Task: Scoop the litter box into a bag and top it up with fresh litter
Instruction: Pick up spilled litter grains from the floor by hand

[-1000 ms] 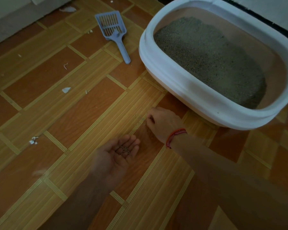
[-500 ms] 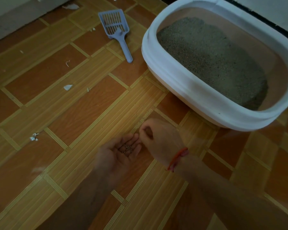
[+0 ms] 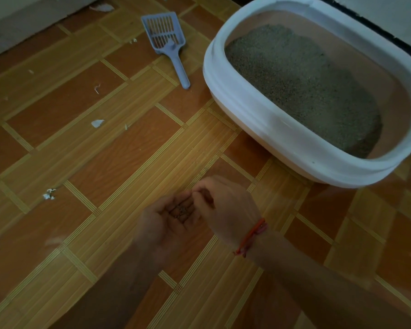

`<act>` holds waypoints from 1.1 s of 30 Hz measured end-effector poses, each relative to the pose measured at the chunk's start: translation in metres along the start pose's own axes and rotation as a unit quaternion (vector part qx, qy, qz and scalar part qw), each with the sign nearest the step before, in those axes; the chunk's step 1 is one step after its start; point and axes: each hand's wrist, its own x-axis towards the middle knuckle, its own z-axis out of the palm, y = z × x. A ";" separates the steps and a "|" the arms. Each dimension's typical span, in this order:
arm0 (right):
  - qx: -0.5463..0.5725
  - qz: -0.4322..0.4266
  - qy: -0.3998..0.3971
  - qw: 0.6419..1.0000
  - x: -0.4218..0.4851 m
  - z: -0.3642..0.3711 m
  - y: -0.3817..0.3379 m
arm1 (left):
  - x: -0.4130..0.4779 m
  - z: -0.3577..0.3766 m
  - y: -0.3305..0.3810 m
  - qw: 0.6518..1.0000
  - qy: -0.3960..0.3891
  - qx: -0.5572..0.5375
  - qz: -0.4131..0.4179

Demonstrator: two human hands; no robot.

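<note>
A white oval litter box (image 3: 259, 115) stands on the floor at the upper right, holding grey litter (image 3: 301, 84). A blue slotted scoop (image 3: 166, 41) lies flat on the floor to its left, handle toward me. My left hand (image 3: 166, 224) is cupped palm up low in the middle, with a few dark litter grains (image 3: 181, 211) in the palm. My right hand (image 3: 226, 205), with a red cord on the wrist, has its fingertips pinched together right over those grains, touching the left palm's fingers.
The floor is orange-brown wood-pattern tiling (image 3: 105, 150). Small white scraps (image 3: 97, 123) and crumbs (image 3: 49, 193) lie scattered at the left. A pale wall base (image 3: 22, 22) runs along the upper left, a dark edge (image 3: 389, 36) behind the box.
My right hand has pulled back from the floor near the box and come over my left palm. The left hand has stayed cupped with the grains.
</note>
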 end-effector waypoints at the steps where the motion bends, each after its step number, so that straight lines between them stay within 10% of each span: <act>1: -0.001 0.006 0.005 1.000 0.003 -0.001 0.003 | 0.003 0.001 -0.001 1.000 -0.002 -0.024 0.002; 33: -0.065 0.108 -0.036 0.991 0.053 0.006 0.036 | 0.002 -0.001 0.007 0.998 0.027 -0.055 -0.011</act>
